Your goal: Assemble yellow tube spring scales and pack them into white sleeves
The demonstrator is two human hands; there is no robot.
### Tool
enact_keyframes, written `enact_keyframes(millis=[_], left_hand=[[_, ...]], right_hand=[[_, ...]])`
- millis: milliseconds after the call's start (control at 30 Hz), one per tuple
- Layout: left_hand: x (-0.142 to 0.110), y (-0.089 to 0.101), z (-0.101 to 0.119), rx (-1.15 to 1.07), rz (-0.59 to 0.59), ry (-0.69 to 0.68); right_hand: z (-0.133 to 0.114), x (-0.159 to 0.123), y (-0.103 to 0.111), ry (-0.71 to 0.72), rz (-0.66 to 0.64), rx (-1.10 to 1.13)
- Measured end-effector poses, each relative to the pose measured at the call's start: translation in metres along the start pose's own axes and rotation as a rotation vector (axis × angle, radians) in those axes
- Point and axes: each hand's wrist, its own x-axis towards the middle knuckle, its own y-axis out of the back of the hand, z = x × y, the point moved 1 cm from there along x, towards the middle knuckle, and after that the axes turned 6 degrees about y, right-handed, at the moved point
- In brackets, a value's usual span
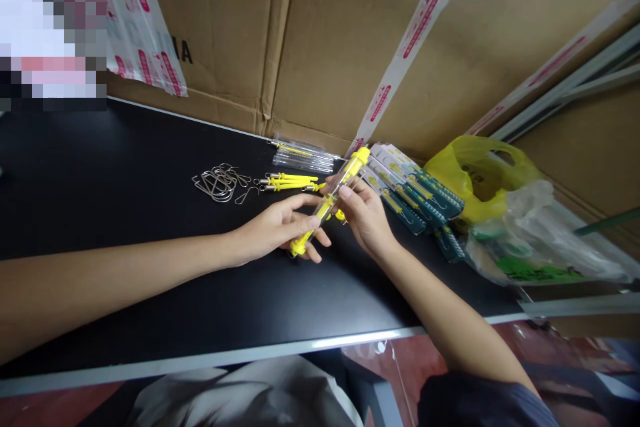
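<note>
My left hand [280,230] and my right hand [367,217] both grip one clear plastic tube with yellow ends [333,197], held slantwise above the black table [125,200]. The left fingers close round its lower end, the right fingers pinch its middle and upper part. A yellow piece shows inside the tube. Just beyond my hands lie a few yellow spring-like parts [290,181], a heap of bent wire hooks [220,182] and several clear tubes [305,155].
A fanned stack of printed packaging cards [415,190] lies to the right of my hands. Further right sit a yellow plastic bag [475,180] and a clear bag of goods [535,240]. Cardboard boxes [325,40] wall off the table's far side.
</note>
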Motion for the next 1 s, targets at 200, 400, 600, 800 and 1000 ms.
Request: enact_keyframes(millis=[200, 400, 600, 800, 1000], left_hand=[[0.0, -0.001, -0.001, -0.018, -0.028, 0.007], [0.002, 0.001, -0.004, 0.011, -0.063, 0.062], [0.001, -0.001, -0.004, 0.051, -0.048, 0.113], [0.002, -0.002, -0.005, 0.083, -0.058, 0.134], [0.003, -0.001, -0.004, 0.077, -0.057, 0.141]], right_hand=[[-0.009, 0.007, 0.009, 0.061, 0.106, 0.019], [-0.009, 0.008, 0.01, 0.037, 0.093, 0.092], [-0.007, 0.012, 0.016, 0.057, 0.127, 0.112], [-0.009, 0.02, 0.026, 0.083, 0.174, 0.106], [-0.012, 0.021, 0.029, 0.141, 0.184, 0.072]])
